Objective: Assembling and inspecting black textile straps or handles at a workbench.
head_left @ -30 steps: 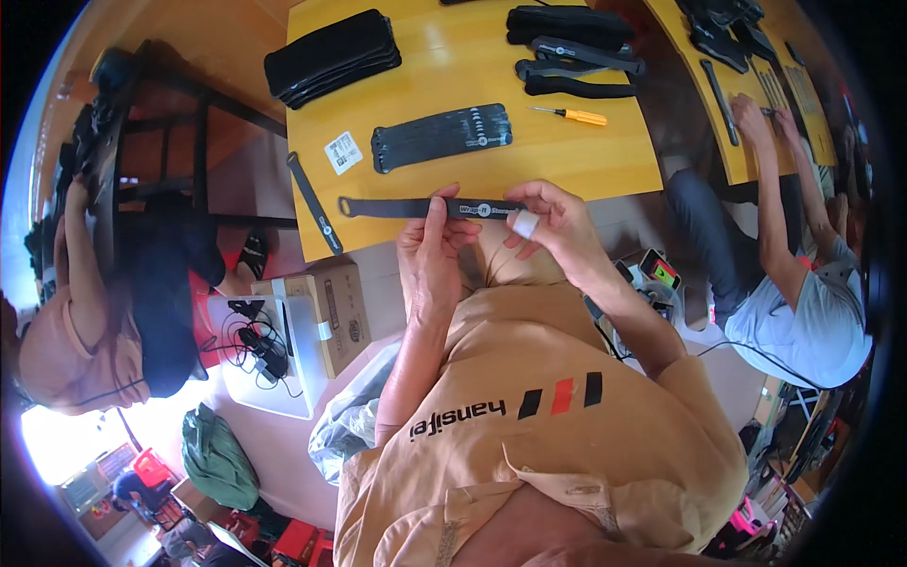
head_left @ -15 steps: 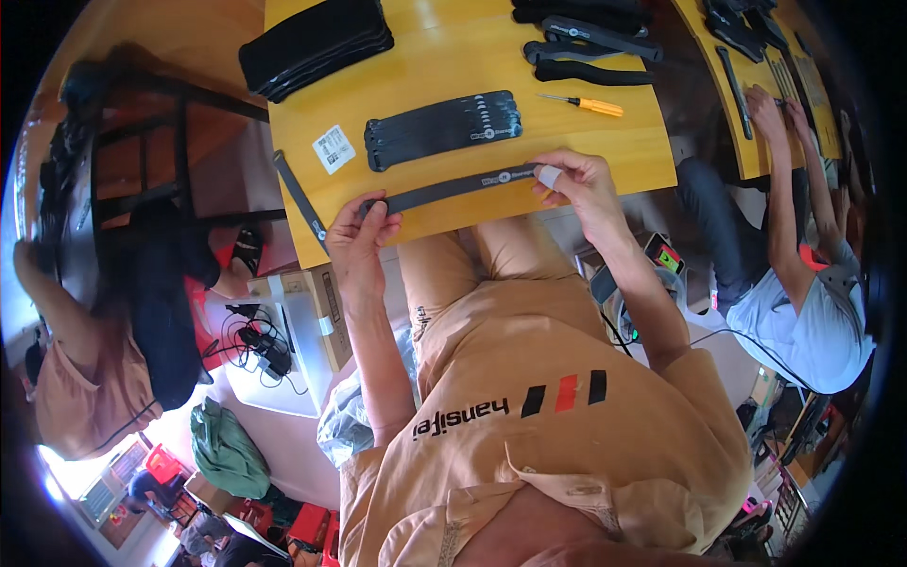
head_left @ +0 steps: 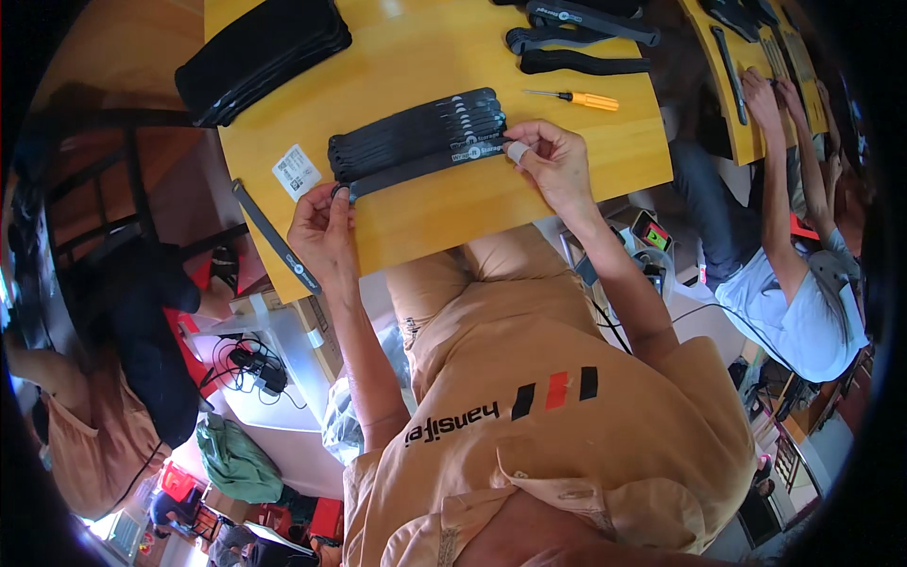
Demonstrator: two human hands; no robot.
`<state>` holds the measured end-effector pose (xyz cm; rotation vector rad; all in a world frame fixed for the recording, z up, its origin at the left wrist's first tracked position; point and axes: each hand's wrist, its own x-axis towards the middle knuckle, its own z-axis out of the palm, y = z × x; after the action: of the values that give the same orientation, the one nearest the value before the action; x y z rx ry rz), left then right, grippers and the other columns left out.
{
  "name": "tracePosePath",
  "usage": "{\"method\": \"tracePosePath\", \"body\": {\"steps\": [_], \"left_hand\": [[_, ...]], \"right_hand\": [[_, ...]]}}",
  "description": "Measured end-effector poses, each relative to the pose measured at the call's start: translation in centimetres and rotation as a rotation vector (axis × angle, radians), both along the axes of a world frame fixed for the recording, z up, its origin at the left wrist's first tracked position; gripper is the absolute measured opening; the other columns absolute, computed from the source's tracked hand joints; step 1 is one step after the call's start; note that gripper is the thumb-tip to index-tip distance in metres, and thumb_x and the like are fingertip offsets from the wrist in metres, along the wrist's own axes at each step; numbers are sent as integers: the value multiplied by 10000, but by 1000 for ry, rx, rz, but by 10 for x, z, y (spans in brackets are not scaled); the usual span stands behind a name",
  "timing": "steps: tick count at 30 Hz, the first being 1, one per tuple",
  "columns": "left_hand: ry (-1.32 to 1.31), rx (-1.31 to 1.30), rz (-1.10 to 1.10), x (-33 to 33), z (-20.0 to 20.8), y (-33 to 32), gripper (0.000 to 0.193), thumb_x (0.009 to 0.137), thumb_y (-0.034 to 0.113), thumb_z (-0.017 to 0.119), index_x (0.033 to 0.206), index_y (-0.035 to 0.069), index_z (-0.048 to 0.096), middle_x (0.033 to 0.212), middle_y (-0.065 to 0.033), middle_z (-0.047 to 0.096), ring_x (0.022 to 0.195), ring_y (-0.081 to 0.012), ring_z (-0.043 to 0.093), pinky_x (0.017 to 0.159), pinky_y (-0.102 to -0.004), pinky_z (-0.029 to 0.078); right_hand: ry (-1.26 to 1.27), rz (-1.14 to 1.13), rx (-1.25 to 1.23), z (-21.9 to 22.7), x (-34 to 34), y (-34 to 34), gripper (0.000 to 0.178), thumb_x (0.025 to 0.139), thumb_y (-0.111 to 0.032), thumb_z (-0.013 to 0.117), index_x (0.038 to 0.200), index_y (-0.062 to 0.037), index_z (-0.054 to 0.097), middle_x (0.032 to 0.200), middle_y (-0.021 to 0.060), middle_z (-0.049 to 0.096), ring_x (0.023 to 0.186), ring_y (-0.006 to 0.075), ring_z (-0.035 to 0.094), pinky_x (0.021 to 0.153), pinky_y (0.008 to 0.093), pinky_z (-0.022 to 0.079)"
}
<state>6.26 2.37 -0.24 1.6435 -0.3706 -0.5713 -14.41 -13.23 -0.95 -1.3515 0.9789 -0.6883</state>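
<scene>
A dark grey strap (head_left: 416, 174) with pale printing is stretched between my two hands, along the near side of a neat stack of matching black straps (head_left: 402, 135). My left hand (head_left: 324, 227) pinches the strap's left end between thumb and fingers. At the other end, my right hand (head_left: 557, 165) pinches it beside the stack's right corner; a whitish band wraps a digit of this hand. Whether the strap rests on the stack or just above the table, I cannot tell.
On the yellow table (head_left: 425, 231) lie a white label (head_left: 297, 172), a single strap (head_left: 274, 236), a yellow-handled screwdriver (head_left: 592, 100), a thick black pile (head_left: 265, 61) and several loose straps (head_left: 586, 61). A co-worker's hands (head_left: 763, 97) rest on another table at right.
Both hands have carried the strap away from me and slightly left, up against the stack. The head view has shifted, so the table sits differently in the picture.
</scene>
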Motion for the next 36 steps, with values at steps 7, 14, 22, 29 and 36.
{"method": "tracePosePath", "body": {"steps": [7, 14, 22, 29, 36], "left_hand": [[-6, 43, 35, 0, -9, -2, 77, 773, 5, 625, 844, 5, 597, 674, -1, 566, 531, -33, 476, 469, -148, 377], [36, 39, 48, 1, -5, -7, 94, 763, -4, 636, 847, 4, 595, 665, -7, 566, 517, -35, 472, 450, -146, 372], [71, 8, 45, 2, -11, -4, 95, 761, -12, 636, 845, -1, 592, 662, -8, 565, 503, -40, 469, 446, -148, 371], [67, 18, 51, 1, -11, -6, 98, 757, -12, 639, 843, -3, 592, 655, -10, 564, 497, -41, 471, 444, -149, 374], [41, 29, 40, 1, -9, -6, 94, 756, -9, 641, 836, -2, 592, 642, -11, 560, 493, -41, 471, 441, -150, 374]], "right_hand": [[64, -32, -25, -4, 3, -2, 191, 720, 86, 571, 889, 16, 625, 718, 21, 597, 575, 50, 497, 528, 176, 416], [77, -74, 59, 4, 6, -2, 165, 735, 56, 596, 890, 3, 615, 706, 14, 576, 547, 41, 488, 467, 168, 401], [8, -100, 91, 2, 7, -1, 138, 746, 50, 591, 870, -4, 563, 671, 4, 546, 521, 30, 488, 397, 158, 378], [-5, -102, 77, -1, 7, -2, 123, 748, 60, 570, 848, -6, 542, 663, 0, 534, 523, 29, 494, 403, 164, 396], [0, -98, 60, -3, 7, -2, 124, 742, 59, 571, 840, -10, 541, 661, 0, 529, 516, 30, 489, 410, 166, 413]]}}
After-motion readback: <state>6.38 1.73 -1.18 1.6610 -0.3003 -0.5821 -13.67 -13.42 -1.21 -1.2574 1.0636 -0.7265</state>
